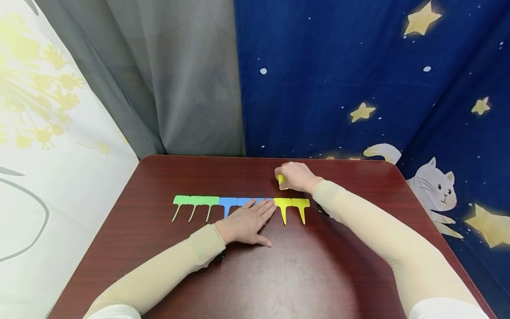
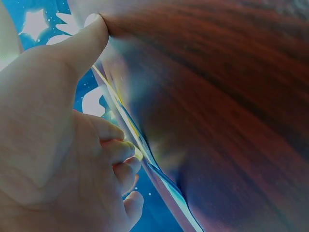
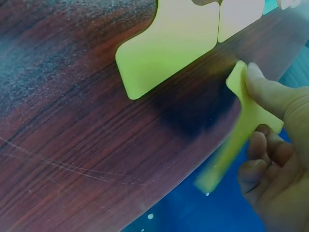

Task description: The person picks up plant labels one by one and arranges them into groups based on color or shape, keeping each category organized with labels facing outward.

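A row of T-shaped plant labels lies on the table: three green labels [image 1: 198,200] on the left, blue labels [image 1: 228,202] in the middle and two yellow labels [image 1: 300,203] on the right. My left hand [image 1: 246,223] rests with fingers extended over the blue labels, partly hiding them; its fingertips reach the first yellow one. Beyond the row's right part, my right hand [image 1: 298,176] pinches another yellow plant label [image 3: 247,113] between thumb and fingers. In the right wrist view its stem points away from the hand, above the table's far edge.
The reddish-brown table [image 1: 303,274] ends at a rounded far edge. Behind it hang a grey curtain [image 1: 195,79] and a blue starry curtain [image 1: 311,88]. A white patterned cloth [image 1: 48,177] hangs at the left.
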Demonstrator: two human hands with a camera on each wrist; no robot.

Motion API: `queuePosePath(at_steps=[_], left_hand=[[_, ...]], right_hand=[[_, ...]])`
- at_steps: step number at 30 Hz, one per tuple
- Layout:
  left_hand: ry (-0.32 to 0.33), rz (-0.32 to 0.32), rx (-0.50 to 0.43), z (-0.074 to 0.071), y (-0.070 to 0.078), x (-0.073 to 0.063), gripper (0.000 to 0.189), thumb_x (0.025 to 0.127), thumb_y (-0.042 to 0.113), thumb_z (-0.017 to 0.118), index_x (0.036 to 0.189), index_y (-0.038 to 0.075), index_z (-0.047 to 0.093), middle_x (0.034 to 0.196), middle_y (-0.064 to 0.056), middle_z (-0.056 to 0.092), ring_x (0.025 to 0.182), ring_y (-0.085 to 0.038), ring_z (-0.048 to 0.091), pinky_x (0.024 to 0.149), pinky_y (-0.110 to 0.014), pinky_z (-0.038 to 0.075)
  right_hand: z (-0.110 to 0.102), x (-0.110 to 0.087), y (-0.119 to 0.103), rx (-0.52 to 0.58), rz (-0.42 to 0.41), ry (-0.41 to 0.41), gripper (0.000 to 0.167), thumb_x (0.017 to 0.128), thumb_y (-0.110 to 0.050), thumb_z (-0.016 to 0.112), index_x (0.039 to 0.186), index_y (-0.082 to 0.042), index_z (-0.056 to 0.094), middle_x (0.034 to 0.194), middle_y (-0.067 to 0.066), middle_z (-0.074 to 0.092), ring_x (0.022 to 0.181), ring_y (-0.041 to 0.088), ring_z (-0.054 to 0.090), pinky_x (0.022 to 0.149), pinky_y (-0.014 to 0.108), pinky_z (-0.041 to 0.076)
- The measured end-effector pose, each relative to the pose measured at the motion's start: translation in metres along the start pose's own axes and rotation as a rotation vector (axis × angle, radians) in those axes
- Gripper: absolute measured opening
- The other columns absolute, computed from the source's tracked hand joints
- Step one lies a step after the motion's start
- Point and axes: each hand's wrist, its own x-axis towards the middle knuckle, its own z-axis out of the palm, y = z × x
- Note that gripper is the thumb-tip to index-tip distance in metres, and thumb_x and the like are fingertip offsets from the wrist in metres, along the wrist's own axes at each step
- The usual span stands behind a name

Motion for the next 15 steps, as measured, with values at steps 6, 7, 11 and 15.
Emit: queuePosePath(at_steps=[6,7,11,15], left_hand=[[0.001,0.0,0.011,0.0,0.0,0.0,0.105,0.089,0.078,0.048,0.162,0.008,0.017,0.168,-0.009,0.012,0.154,-0.025,0.012,0.122,-0.047,0.014],[0.001,0.0,0.014,0.0,0.0,0.0,0.105,0.089,0.078,0.048,0.162,0.008,0.017,0.168,-0.009,0.012,0.154,-0.025,0.012,0.122,-0.047,0.014],[0.001,0.0,0.017,0.0,0.001,0.0,0.106,0.089,0.079,0.047,0.162,0.008,0.017,0.168,-0.009,0.012,0.154,-0.025,0.011,0.122,-0.047,0.014],[0.002,0.0,0.016,0.0,0.001,0.0,0.106,0.089,0.078,0.048,0.162,0.008,0.017,0.168,-0.009,0.011,0.154,-0.025,0.01,0.122,-0.046,0.012]], right_hand=[[-0.014,-0.01,-0.002,0.126,0.011,-0.019,0.01,0.088,-0.018,0.08,0.083,-0.018,0.073,0.076,-0.004,0.068,0.067,0.014,0.058,0.064,0.032,0.05],[-0.017,-0.012,-0.002,0.137,0.011,-0.017,0.01,0.088,-0.017,0.08,0.082,-0.017,0.073,0.076,-0.003,0.068,0.067,0.015,0.058,0.064,0.032,0.05],[-0.026,-0.017,0.0,0.153,-0.003,-0.01,0.01,0.089,-0.016,0.08,0.082,-0.015,0.073,0.077,-0.001,0.069,0.067,0.016,0.058,0.064,0.032,0.05],[-0.034,-0.022,0.004,0.147,-0.02,-0.001,0.008,0.089,-0.014,0.08,0.083,-0.014,0.074,0.079,-0.003,0.069,0.07,0.016,0.059,0.069,0.032,0.052]])
